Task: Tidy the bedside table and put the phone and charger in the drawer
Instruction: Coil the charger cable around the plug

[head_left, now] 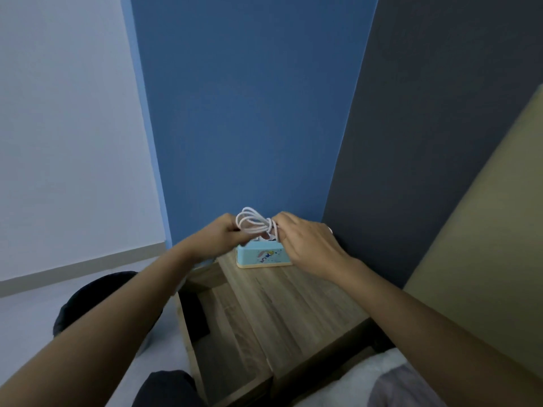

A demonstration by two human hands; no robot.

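A white charger cable (pixel 252 221), looped into a coil, hangs between both hands above the back of the wooden bedside table (pixel 293 306). My left hand (pixel 220 239) pinches the coil's left side. My right hand (pixel 305 245) grips its right side, fingers curled around the strands. Below the hands stands a small light-blue box (pixel 261 255) with a cartoon print, at the table's far edge. The drawer (pixel 223 324) is pulled out to the left of the table, and a dark flat object (pixel 195 312), possibly the phone, lies at its left side.
A blue wall rises behind the table, with a dark grey wall to the right. A tan headboard (pixel 484 245) and white bedding (pixel 390 377) lie at the right. My dark-clothed knees (pixel 97 301) are at the lower left over a pale floor.
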